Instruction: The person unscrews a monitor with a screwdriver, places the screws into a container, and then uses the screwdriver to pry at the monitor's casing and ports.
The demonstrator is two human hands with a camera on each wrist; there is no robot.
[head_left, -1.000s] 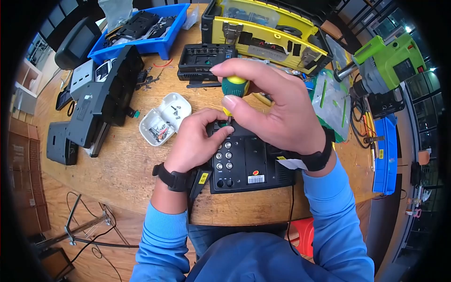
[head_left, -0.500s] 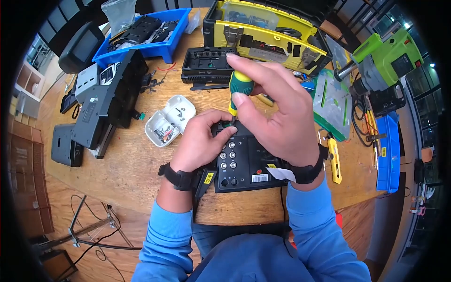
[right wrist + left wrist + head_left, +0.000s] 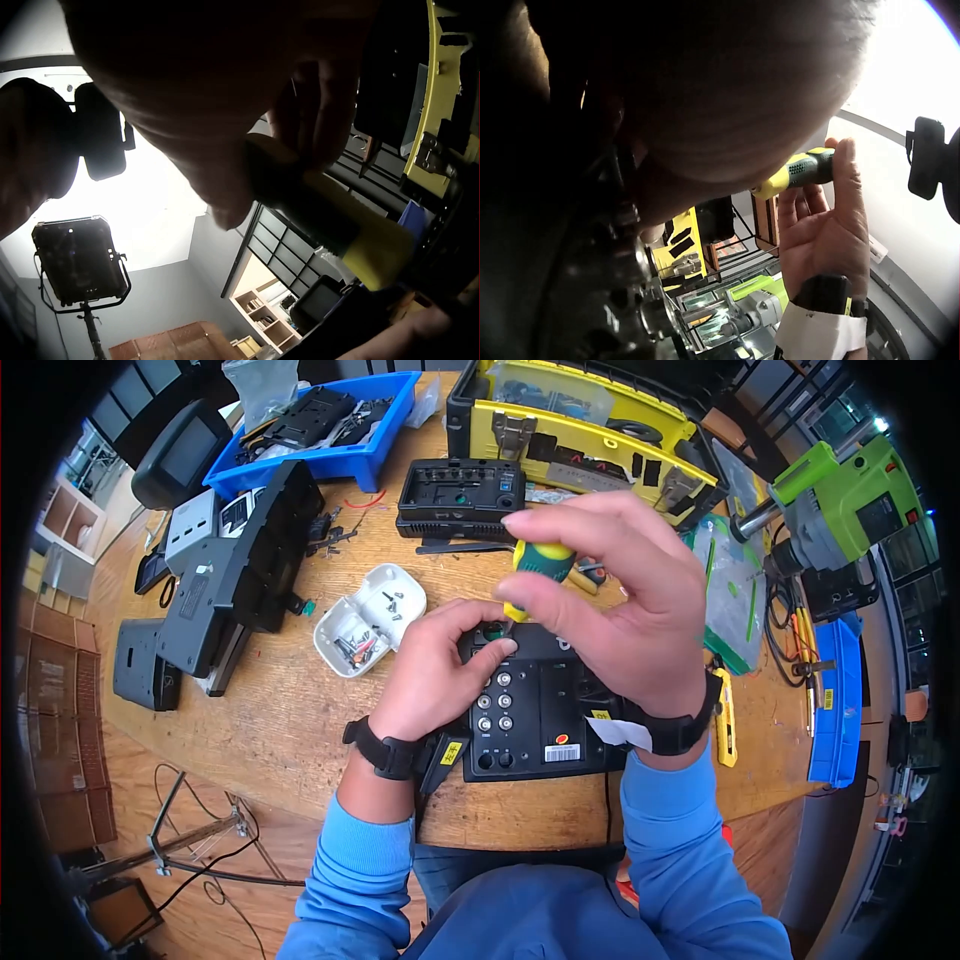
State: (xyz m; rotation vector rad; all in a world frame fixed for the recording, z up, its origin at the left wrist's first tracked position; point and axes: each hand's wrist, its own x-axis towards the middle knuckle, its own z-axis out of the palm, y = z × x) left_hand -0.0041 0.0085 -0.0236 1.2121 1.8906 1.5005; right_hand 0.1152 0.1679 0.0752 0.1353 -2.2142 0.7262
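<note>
A black electronic box (image 3: 560, 705) with round metal sockets and a barcode label lies flat near the table's front edge. My right hand (image 3: 630, 615) grips a green-and-yellow screwdriver (image 3: 547, 560) between thumb and fingers, its tip pointing down at the box's far left corner. Beside that tip, my left hand (image 3: 435, 675) holds the corner of the box, thumb on top and forefinger at the far edge. The left wrist view shows the screwdriver handle (image 3: 810, 169) beyond the dark left hand. In the right wrist view the handle (image 3: 330, 214) runs out from the shadowed fingers.
An open white case (image 3: 410, 588) of small screws stands left of the box. Behind are another black housing (image 3: 460, 500), a blue bin (image 3: 375, 460) of parts and a yellow toolbox (image 3: 590, 455). A green drill (image 3: 850, 500) and yellow cutter (image 3: 727, 725) are at right.
The screwdriver handle leans further to the right than before, and my right thumb and fingers have shifted round it. My left hand stays at the corner of the box. The head view has shifted slightly.
</note>
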